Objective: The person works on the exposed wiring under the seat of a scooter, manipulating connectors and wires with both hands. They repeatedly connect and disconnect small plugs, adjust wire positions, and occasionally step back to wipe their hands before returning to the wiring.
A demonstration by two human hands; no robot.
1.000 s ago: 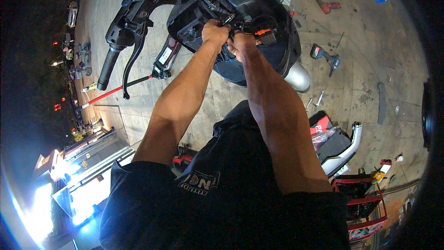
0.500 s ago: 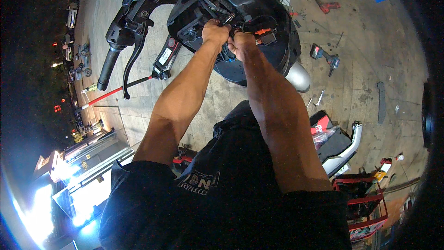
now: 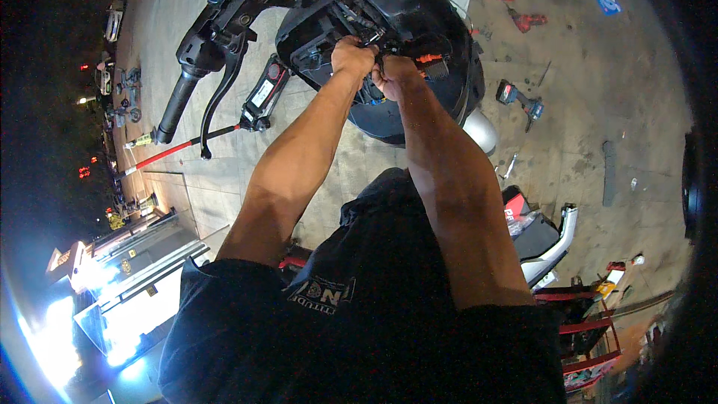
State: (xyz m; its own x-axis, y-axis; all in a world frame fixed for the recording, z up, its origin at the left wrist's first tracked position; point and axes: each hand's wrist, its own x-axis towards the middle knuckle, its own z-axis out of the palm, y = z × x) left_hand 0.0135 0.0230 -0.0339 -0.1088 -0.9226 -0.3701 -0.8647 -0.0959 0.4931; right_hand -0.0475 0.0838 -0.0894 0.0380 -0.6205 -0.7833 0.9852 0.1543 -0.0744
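The black vehicle body (image 3: 381, 126) lies at the upper middle, above the floor (image 3: 576, 157) and in front of the person. It is a rounded plastic shell, dull black with glossier patches, open on the side facing up and crowded with dark parts and wiring. Inside, right of the hands, sit a bright orange piece (image 3: 429, 58) and, touching or just below it, a dark ribbed block (image 3: 436, 72). A small shiny metal fitting (image 3: 378, 35) shows just above the hands.

The body's rounded end points down the view, toward the person; its outline is nearly as broad as long, so one long axis is hard to name. Its upper left edge slants from lower left to upper right. The orange piece lies almost level, left to right; the metal fitting slants up to the right. A pale silver rounded part (image 3: 481, 132) shows beside the lower right edge.

The left hand (image 3: 351, 56) and the right hand (image 3: 395, 75) meet closely inside the opening. Each grip looks narrow, with fingers curled; I cannot tell what either holds, since the fingertips are hidden.

At left, a black handlebar (image 3: 179, 105) points down and left, its curved lever (image 3: 226, 90) alongside.
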